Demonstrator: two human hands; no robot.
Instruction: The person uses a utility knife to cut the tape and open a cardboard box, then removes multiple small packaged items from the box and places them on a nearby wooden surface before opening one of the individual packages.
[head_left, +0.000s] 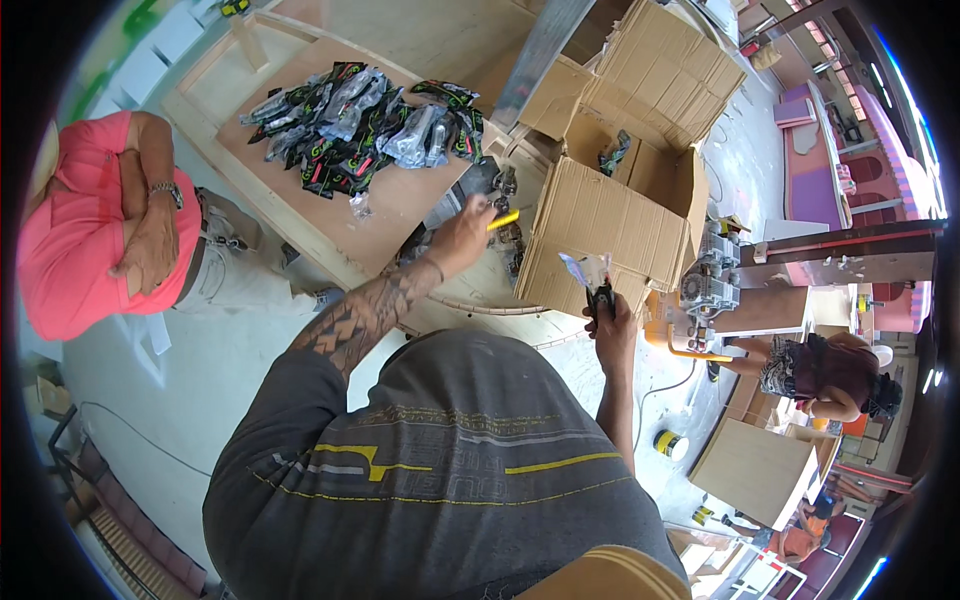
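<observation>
My left hand (460,240) is closed around a slim yellow tool (503,219), its kind too small to make out. It is over the edge of the brown board, next to some loose dark metal parts (503,183). To the right, in front of the cardboard box, my right hand (615,335) grips a black part (601,300) with a torn clear plastic wrapper (585,268) at its upper end. A heap of black, green and clear plastic packets (350,125) lies on the board, and a small clear scrap (361,207) is near it.
An open cardboard box (600,225) has one packet (614,153) inside. The brown board (290,190) rests on a wooden frame. At left stands a person in a pink shirt (85,230). A machine (710,275) and another bending person (835,370) are at right.
</observation>
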